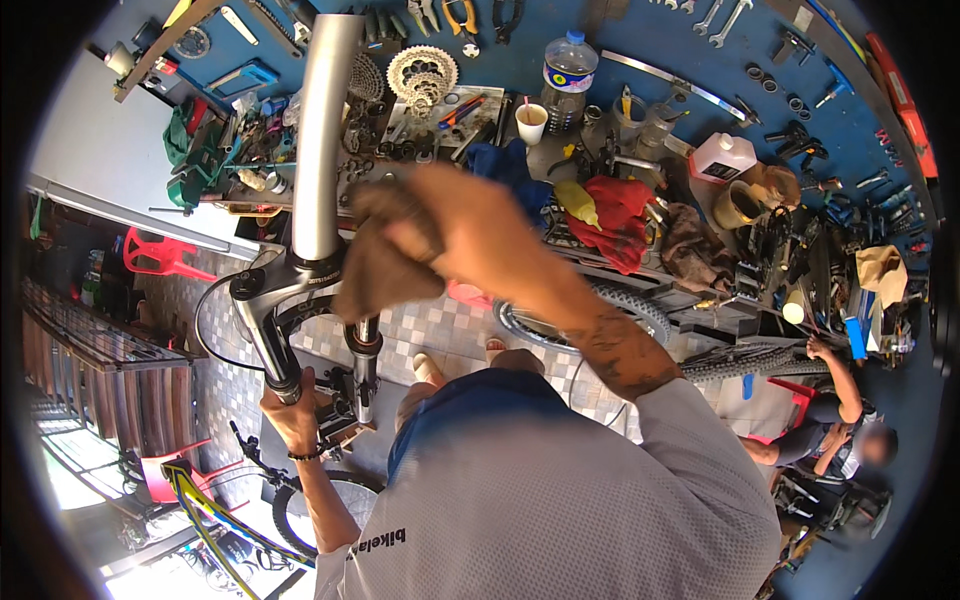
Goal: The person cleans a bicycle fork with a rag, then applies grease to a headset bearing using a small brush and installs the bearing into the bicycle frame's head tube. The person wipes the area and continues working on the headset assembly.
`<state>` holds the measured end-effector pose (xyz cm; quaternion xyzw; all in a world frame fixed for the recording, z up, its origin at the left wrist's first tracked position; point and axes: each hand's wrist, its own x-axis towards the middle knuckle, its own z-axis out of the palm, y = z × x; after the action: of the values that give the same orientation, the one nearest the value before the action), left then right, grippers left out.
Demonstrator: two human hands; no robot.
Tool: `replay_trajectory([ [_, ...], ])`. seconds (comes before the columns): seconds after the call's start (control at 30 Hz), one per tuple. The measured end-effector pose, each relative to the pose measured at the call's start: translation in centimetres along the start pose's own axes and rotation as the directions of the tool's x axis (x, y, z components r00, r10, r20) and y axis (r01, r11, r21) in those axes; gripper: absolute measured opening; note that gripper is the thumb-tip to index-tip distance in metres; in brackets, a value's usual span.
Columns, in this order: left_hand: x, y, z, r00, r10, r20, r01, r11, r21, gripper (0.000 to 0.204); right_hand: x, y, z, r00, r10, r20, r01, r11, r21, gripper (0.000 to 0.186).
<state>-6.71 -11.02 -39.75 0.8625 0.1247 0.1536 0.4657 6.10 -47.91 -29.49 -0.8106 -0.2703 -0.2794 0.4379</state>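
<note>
A bicycle suspension fork (265, 330) stands before me, its silver steerer tube (328, 140) pointing up and its black crown below. My left hand (293, 412) is closed around the fork's left leg, below the crown. My right hand (455, 215), smeared by motion, is closed on a brown rag (385, 280). The rag hangs beside the steerer and partly hides the crown and the right leg (363, 365). Whether the rag touches the fork, I cannot tell.
The cluttered workbench ahead holds a cassette (422, 75), a paper cup (531, 122), a water bottle (570, 75), a red cloth (612, 220) and a white jug (722, 158). A wheel (630, 310) leans below it. Another person (840, 430) sits at right. A yellow frame (200, 515) stands lower left.
</note>
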Motion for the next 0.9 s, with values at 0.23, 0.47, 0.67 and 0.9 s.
replay_trajectory([
  [0.23,-0.9,-1.3,-2.1,0.981,-0.122,-0.153,0.112,0.991,-0.070,0.016,-7.1,7.2,-20.1,0.723,0.108,-0.682,-0.366,0.898,-0.246,0.033],
  [0.47,-1.2,-3.5,-3.8,0.937,-0.266,-0.228,0.206,0.944,-0.258,0.019,-12.5,14.6,-21.2,0.716,0.563,-0.414,-0.541,0.072,-0.838,0.066],
  [0.67,-0.4,-4.9,-5.3,0.952,-0.223,-0.211,0.208,0.974,-0.092,0.030,-2.7,6.4,2.2,0.815,0.403,0.416,-0.570,0.685,0.453,0.103],
  [0.9,3.3,-8.8,-8.2,0.981,-0.151,-0.123,0.114,0.957,-0.266,0.033,5.0,-3.8,23.5,0.757,-0.018,0.653,-0.594,0.396,0.700,0.097],
])
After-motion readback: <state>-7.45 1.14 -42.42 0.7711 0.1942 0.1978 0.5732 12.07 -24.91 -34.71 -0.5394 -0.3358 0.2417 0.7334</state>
